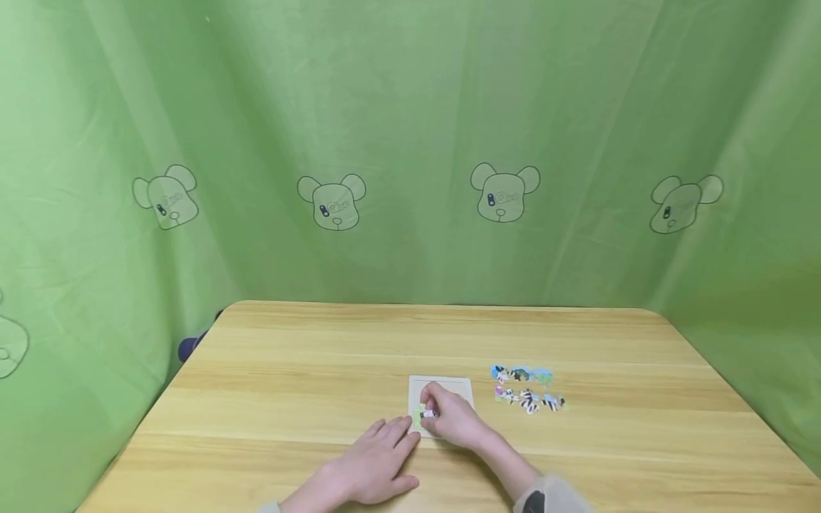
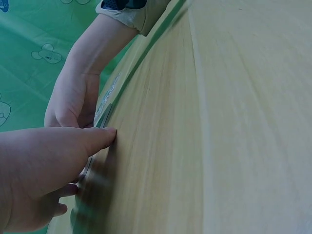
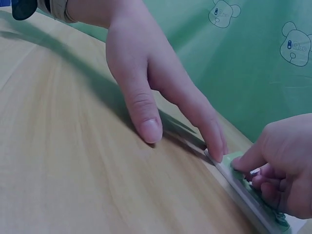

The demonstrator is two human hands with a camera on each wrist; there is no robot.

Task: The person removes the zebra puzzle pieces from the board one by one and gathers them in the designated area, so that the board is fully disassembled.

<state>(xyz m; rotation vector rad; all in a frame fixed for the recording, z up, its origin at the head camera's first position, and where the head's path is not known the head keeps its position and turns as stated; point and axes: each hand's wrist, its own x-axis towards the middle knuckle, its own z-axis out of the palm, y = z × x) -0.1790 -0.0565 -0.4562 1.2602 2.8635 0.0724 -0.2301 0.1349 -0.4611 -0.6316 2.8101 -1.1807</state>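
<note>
Head cam: light wood table [image 1: 308,399] w/ rounded corners fills the lower half of the frame, green cloth backdrop [image 1: 410,107] printed w/ bear heads behind it and down both sides. Just below center sits a pale square puzzle tray [image 1: 442,387]; only thing in it that shows is a green/white puzzle piece [image 1: 426,414] at the tray's lower left corner, right hand [image 1: 452,417] on top of it, fingers curled and pinching it. Left hand [image 1: 375,463] lies flat on the table just left of the tray, fingers straight and a bit spread, tips at the tray's edge. Loose zebra-pattern pieces [image 1: 527,388] are in two short rows right of the tray, near but not touching. Left wrist cam: table [image 2: 219,122] tilted steep, the left hand [image 2: 39,175] lower left, thumb pressed to the wood, the right hand [image 2: 73,102] above it at the tray's thin edge [image 2: 103,115]. Right wrist cam: the left hand [image 3: 156,83] upper middle, fingertip touching the tray [image 3: 243,192] corner; the right hand [image 3: 282,165] at the right edge holds the piece [image 3: 243,168] down on the tray, bear cloth [image 3: 253,53] behind.
</note>
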